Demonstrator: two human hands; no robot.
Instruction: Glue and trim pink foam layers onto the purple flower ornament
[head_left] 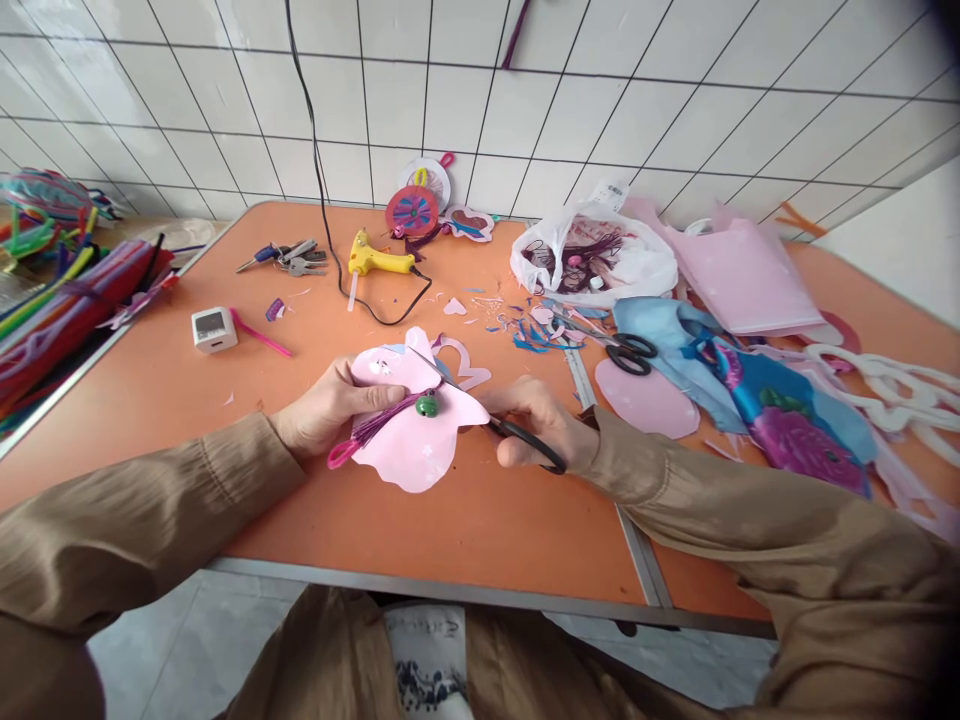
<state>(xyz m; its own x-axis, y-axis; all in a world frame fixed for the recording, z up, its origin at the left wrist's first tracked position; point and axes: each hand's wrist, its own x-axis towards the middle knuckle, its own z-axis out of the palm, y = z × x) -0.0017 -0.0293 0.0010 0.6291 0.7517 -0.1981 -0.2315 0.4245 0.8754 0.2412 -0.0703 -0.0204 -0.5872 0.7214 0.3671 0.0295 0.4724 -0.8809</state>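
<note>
Between my hands is a piece of pink fabric (420,455) with a wavy lower edge. My left hand (322,405) pinches its left side, thumb on top. Under that thumb lies a purple tassel (386,418) with a green bell (427,406) at one end and a pink loop (343,454) at the other. My right hand (536,425) grips black-handled scissors (517,435); their blades reach up-left across the pink fabric, at a slit in its upper right part. A pink cut-out outline (459,362) lies just behind the fabric.
A yellow glue gun (375,258) with a black cord, keys (296,257) and a white charger (214,329) lie at back left. Scraps, a second pair of scissors (630,352), a white plastic bag (592,255) and blue fabric (660,340) lie at right. Pipe cleaners (82,300) fill the far left.
</note>
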